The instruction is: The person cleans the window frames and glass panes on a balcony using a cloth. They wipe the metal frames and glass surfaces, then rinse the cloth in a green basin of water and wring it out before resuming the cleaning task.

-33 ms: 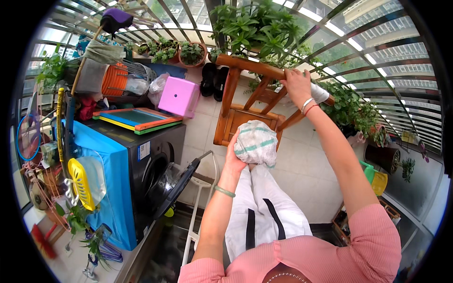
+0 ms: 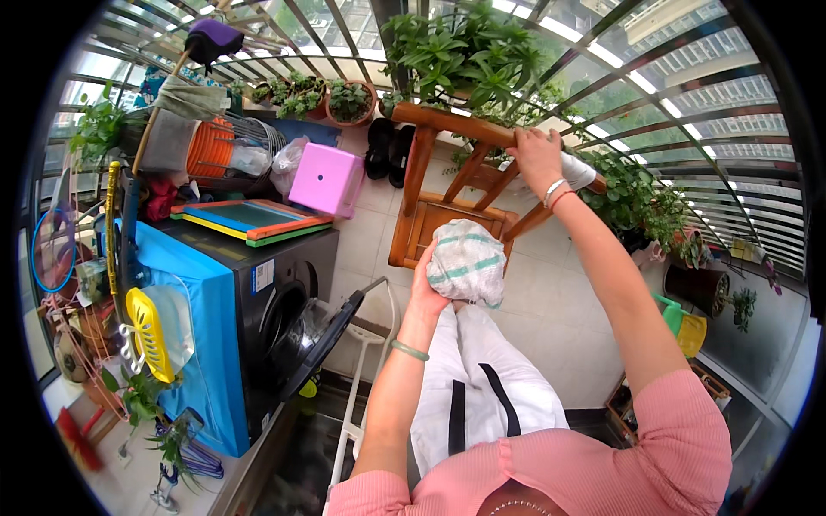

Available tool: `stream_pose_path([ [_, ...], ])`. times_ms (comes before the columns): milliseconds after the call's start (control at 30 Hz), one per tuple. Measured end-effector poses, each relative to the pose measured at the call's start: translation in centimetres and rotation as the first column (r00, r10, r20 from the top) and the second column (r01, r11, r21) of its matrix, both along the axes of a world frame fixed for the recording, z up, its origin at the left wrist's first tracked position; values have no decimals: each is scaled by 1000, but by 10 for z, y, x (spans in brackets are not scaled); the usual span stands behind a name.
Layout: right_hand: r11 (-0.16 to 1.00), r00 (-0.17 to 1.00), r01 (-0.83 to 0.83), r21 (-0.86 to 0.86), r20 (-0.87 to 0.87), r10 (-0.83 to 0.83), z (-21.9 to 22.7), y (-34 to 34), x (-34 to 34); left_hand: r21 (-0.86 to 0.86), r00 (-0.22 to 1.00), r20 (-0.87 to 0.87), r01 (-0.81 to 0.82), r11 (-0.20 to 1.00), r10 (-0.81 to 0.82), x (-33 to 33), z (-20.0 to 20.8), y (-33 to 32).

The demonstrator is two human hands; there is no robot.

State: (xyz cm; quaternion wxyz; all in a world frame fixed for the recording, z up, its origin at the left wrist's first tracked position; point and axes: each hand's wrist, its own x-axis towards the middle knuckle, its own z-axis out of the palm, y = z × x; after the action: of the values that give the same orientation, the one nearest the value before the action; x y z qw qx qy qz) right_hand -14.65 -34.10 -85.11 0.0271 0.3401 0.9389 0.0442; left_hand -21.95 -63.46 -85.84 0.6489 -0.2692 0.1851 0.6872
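You are holding a bundled cloth, white with green stripes, in your left hand. The hand is cupping its left side, the thumb lying along the edge and the other fingers mostly hiding behind the bundle. The cloth is sitting in front of your body, above your feet, and in this view it is covering part of the chair's near edge. It is bunching into a roundish lump, so no clear long axis is showing. Its lower green stripe is running across it, rising toward your right, and a loose corner is pointing down and to the right.

Your right hand is closing over the top rail of the wooden chair, fingers bending across the wood. That rail is running from the far left toward the near right, and the chair's seat is facing you. A white bag is hanging on the rail just beside your right hand.

Dark shoes are standing on the floor left of the chair, and a pink stool is sitting farther left. The washing machine is standing to your left with its door hanging open.
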Motion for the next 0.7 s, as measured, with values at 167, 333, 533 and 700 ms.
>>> stream_pose_path([
  [167,1000,1000,-9,-19,17,9,-1,5,-6,7,997,-70,38,999,-37,3,26,15],
  [333,998,999,3,-63,40,0,3,7,-9,3,992,-125,16,1000,-16,0,52,24],
  [533,995,999,48,-86,29,-45,-4,13,-14,81,990,-138,21,996,-10,-8,106,22],
  [700,998,998,22,-54,59,-19,0,7,-12,21,975,-221,31,999,-26,-22,127,15],
])
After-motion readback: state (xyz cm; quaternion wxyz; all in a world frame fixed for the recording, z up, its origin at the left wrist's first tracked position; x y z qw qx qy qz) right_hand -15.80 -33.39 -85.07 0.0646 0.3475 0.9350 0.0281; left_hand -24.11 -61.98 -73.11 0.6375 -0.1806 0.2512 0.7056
